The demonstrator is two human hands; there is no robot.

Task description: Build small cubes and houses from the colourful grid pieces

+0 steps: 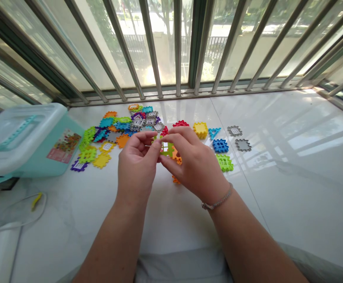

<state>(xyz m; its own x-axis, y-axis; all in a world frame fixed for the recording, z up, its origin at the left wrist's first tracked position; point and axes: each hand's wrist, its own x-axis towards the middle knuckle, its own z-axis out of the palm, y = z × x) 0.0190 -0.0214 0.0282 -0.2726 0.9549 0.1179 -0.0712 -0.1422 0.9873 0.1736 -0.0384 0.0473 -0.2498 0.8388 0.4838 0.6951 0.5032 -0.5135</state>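
Between my two hands is a lime-green window-frame building tile (167, 148), lifted over the floor. The thumb and fingers of my left hand (139, 161) pinch its left side. On its other side my right hand (193, 159), with a bracelet at the wrist, has thumb and fingertips closed on the edge. Fingers cover much of the tile. Just behind my right hand show orange tiles (176, 156) and a red tile (181, 123), both partly hidden.
A mixed heap of coloured interlocking tiles (121, 125) lies ahead to the left. Yellow (200, 130), blue (220, 146), green (225, 162) and grey tiles (243, 145) lie at right. A lidded teal box (68, 137) stands far left. Metal window bars (177, 51) rise behind.
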